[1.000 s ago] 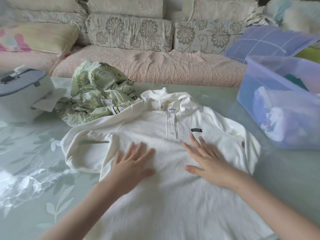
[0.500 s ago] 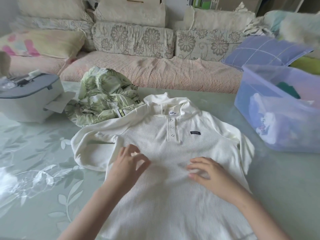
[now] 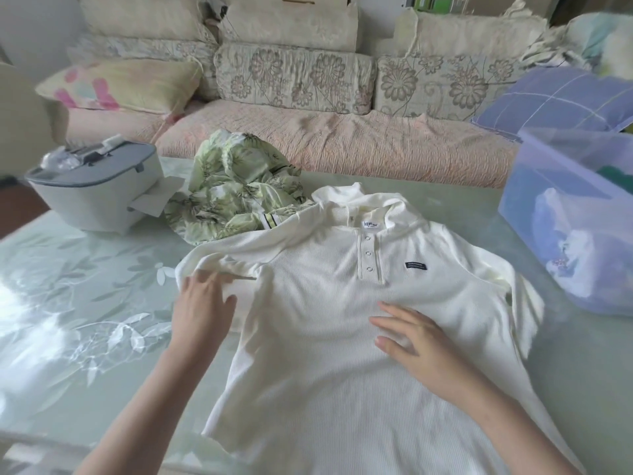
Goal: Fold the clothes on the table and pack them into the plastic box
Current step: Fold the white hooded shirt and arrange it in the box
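Shirt (image 3: 325, 303) is laid flat on the table (image 3: 85, 303); left hand (image 3: 202, 310) is rested open-fingered on a sleeve (image 3: 219, 265), right hand (image 3: 421, 341) flat mid-chest.

Bench (image 3: 85, 303): glossy pale green top with a leaf pattern. White shirt (image 3: 325, 337) spread flat at centre, front up. Crumpled green garment (image 3: 233, 200) behind it to the left, touching its shoulder. Grey case (image 3: 99, 197) far left, white card (image 3: 154, 200) between case and garment. Plastic box (image 3: 548, 217) on the right, near the shirt's sleeve.

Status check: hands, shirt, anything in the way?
Left hand on white shirt sleeve, right hand flat on its front. Shirt spread, unfolded. Green garment against its shoulder.
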A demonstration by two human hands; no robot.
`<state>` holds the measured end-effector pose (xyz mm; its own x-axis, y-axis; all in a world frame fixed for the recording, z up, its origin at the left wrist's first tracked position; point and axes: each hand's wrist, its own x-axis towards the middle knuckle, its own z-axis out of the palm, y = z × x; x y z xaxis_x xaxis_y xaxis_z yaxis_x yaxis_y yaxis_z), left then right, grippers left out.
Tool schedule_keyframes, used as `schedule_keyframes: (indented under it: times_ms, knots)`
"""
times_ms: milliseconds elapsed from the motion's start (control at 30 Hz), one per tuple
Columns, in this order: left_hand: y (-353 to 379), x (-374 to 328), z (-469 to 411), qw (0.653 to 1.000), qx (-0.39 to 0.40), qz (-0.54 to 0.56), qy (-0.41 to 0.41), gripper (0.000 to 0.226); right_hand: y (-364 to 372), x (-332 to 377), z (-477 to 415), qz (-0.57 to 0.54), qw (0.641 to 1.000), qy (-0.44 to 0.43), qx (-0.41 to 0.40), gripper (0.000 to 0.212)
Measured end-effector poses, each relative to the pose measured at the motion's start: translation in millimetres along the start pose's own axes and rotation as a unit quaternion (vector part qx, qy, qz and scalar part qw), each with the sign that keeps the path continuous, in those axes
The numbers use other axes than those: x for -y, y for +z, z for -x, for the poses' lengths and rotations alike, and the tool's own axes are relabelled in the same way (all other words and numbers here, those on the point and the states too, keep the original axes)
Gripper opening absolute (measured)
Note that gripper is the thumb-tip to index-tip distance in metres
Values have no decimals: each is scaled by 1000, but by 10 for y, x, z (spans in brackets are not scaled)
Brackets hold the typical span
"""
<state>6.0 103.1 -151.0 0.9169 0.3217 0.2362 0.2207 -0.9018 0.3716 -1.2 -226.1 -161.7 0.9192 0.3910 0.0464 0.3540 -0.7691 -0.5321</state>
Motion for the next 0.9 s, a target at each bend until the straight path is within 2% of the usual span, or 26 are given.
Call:
schedule_keyframes:
  times_ms: [67,133,200,267,300,333,400,500,567,633,700,800,900]
  knots:
    - [-52,168,-37,997,-11,-54,-51,45,60,110,-18,2,1000,-11,17,42]
    - [-99,289,-37,991,36,-65,-115,59,123,192,-22,5,999,-15,41,49]
    - [-121,319,-15,982,86,-53,-159,70,185,210,-19,13,998,-23,53,70]
    - [-114,293,-22,979,105,-36,-171,69,219,183,-9,15,999,-20,42,90]
    - [-129,257,-27,979,110,-21,-173,60,215,184,-8,17,999,-19,37,94]
    - [-138,223,-38,979,108,2,-171,45,208,198,-10,19,999,-19,32,92]
    - [-143,149,-68,978,90,78,-172,20,203,293,-34,23,999,-22,26,75]
    - [-231,-27,-85,957,18,246,-151,10,269,532,-138,-1,999,-35,2,43]
    - [-313,-98,-94,916,-15,372,-152,10,326,761,-234,-22,998,-52,-4,38]
    - [-365,-89,-103,883,-50,435,-167,13,396,1037,-329,-57,995,-77,0,42]
    - [-376,-6,-136,902,-103,390,-157,21,499,1322,-428,-66,992,-106,13,51]
    - [-427,75,-185,923,-173,323,-120,35,704,1657,-654,-15,994,-111,7,65]
    - [-472,123,-196,947,-193,240,-93,48,886,1818,-877,33,994,-99,-27,59]
